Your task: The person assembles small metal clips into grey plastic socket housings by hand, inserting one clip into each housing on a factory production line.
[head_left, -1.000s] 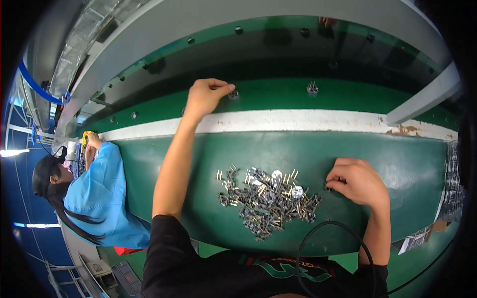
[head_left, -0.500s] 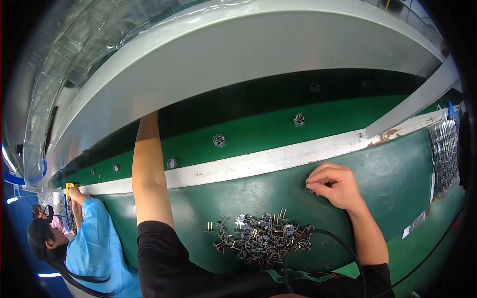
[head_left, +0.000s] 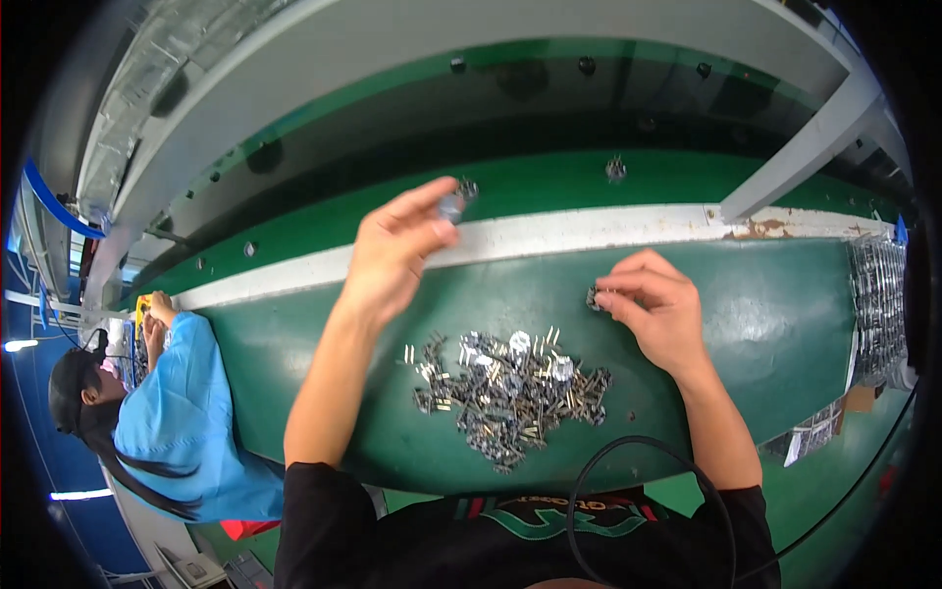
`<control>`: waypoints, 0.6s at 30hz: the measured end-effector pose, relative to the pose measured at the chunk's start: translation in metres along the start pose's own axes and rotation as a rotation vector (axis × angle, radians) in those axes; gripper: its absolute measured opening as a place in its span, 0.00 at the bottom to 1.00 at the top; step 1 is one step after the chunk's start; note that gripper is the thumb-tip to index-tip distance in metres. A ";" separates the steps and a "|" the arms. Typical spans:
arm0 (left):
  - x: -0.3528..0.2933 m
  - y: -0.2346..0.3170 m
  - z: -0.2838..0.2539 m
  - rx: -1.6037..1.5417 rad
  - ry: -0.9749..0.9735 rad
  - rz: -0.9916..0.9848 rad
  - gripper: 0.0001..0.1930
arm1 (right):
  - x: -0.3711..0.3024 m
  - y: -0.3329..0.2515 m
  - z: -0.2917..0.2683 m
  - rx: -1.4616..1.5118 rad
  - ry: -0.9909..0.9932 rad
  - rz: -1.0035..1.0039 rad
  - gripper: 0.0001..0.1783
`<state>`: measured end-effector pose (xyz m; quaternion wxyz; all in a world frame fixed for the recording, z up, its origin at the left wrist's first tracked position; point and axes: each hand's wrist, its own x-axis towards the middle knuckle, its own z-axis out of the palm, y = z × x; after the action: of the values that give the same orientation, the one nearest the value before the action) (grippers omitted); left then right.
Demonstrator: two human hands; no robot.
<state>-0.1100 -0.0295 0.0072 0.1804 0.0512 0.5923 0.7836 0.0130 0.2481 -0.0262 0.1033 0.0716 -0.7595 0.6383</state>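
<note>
My left hand [head_left: 388, 257] is raised over the white rail. Between its thumb and forefinger it pinches a small grey round part [head_left: 449, 208], blurred by motion. Just past those fingertips, a dark round part with pins [head_left: 469, 188] is on the green belt [head_left: 540, 173]. My right hand [head_left: 655, 306] hovers above the green tabletop, its thumb and fingers closed on a small dark pinned component [head_left: 595, 297]. Between my forearms lies a heap of small metal-pinned components [head_left: 510, 393], loosely spread on the table.
A white rail [head_left: 549, 232] divides the table from the belt, where another pinned part [head_left: 615, 169] sits. A grey post [head_left: 805, 147] rises at right, near stacked clear trays [head_left: 876, 304]. A black cable [head_left: 628, 441] loops before me. A co-worker in blue [head_left: 182, 422] works at left.
My left hand has come back from beneath the grey panel and now shows a small round part. My right hand keeps its pinch. The whole view has tilted, revealing more of the belt.
</note>
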 end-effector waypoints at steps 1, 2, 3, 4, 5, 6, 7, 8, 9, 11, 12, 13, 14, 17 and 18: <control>-0.022 -0.004 0.014 -0.021 -0.091 -0.004 0.24 | -0.003 -0.007 0.005 0.051 0.031 0.032 0.09; -0.036 -0.008 0.024 0.113 -0.138 0.053 0.23 | -0.005 -0.011 0.008 0.092 0.015 0.027 0.09; -0.048 -0.012 0.034 0.245 -0.185 0.109 0.22 | -0.007 -0.016 0.012 0.088 0.006 0.049 0.09; -0.059 -0.016 0.046 0.407 -0.132 0.179 0.20 | -0.008 -0.020 0.015 0.065 0.004 -0.020 0.09; -0.065 -0.021 0.054 0.503 -0.125 0.265 0.20 | -0.009 -0.023 0.018 0.042 0.004 -0.092 0.09; -0.068 -0.024 0.056 0.542 -0.151 0.260 0.20 | -0.010 -0.027 0.019 0.003 -0.026 -0.169 0.10; -0.071 -0.028 0.059 0.581 -0.179 0.256 0.20 | -0.012 -0.030 0.019 0.000 -0.029 -0.149 0.10; -0.072 -0.031 0.060 0.578 -0.182 0.245 0.20 | -0.013 -0.034 0.021 -0.100 -0.005 -0.240 0.10; -0.072 -0.036 0.061 0.466 -0.197 0.236 0.20 | -0.014 -0.035 0.024 -0.200 0.020 -0.331 0.11; -0.074 -0.044 0.064 0.357 -0.215 0.222 0.20 | -0.016 -0.036 0.030 -0.186 0.052 -0.350 0.11; -0.075 -0.048 0.065 0.334 -0.218 0.233 0.21 | -0.018 -0.038 0.032 -0.189 0.075 -0.339 0.10; -0.077 -0.051 0.066 0.311 -0.221 0.245 0.21 | -0.019 -0.039 0.033 -0.192 0.098 -0.329 0.09; -0.079 -0.054 0.068 0.313 -0.224 0.241 0.21 | -0.020 -0.038 0.033 -0.191 0.101 -0.326 0.09; -0.082 -0.058 0.072 0.337 -0.203 0.250 0.22 | -0.022 -0.036 0.035 -0.209 0.094 -0.369 0.08; -0.083 -0.058 0.074 0.352 -0.202 0.257 0.21 | -0.022 -0.035 0.035 -0.231 0.092 -0.387 0.09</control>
<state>0.0014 0.0227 -0.0151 0.1258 0.2349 0.6874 0.6757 0.0407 0.2066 -0.0045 0.2660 0.1744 -0.7942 0.5178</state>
